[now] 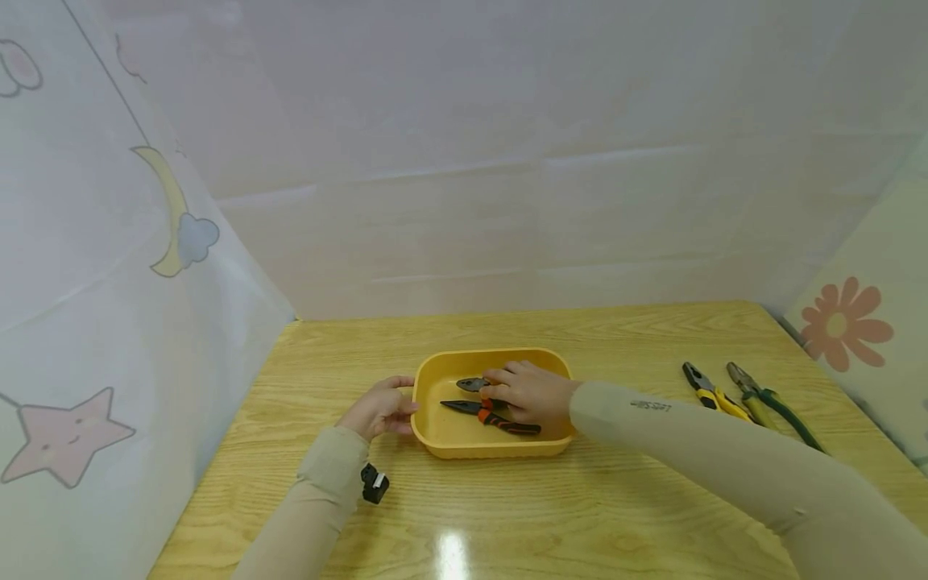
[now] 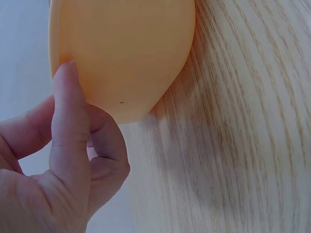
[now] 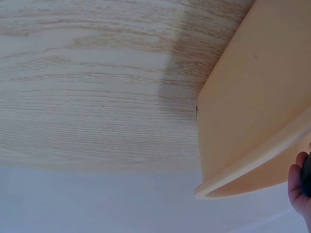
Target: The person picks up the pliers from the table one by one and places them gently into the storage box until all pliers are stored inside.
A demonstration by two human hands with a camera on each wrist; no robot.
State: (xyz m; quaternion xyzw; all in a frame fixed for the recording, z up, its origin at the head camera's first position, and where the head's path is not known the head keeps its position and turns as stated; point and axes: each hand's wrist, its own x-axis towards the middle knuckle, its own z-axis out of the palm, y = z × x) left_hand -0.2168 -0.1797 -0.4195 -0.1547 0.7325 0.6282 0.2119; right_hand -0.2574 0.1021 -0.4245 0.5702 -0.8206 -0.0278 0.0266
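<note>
A yellow plastic basin (image 1: pixel 493 451) stands on the wooden table, its end wall (image 2: pixel 131 53) large in the left wrist view. My left hand (image 1: pixel 379 409) holds the basin's left end, thumb against the outer wall. Reaching inside from the right, my right hand (image 1: pixel 532 391) grips the handles of a pair of pliers (image 1: pixel 471 384); its grey jaws point left and its handles are mostly hidden. Just below lies a pair of long-nose pliers (image 1: pixel 500 419) with red and black handles. In the right wrist view, fingers (image 3: pixel 294 182) curl round a dark handle (image 3: pixel 306 177) at the edge.
To the right on the table (image 1: pixel 623 483) lie yellow-and-black pliers (image 1: pixel 714 395) and green-handled pliers (image 1: pixel 772 403), both partly behind my right sleeve. A small black object (image 1: pixel 374 483) shows beside my left wrist. Pale sheets (image 1: pixel 464 201) wall the table's back and sides.
</note>
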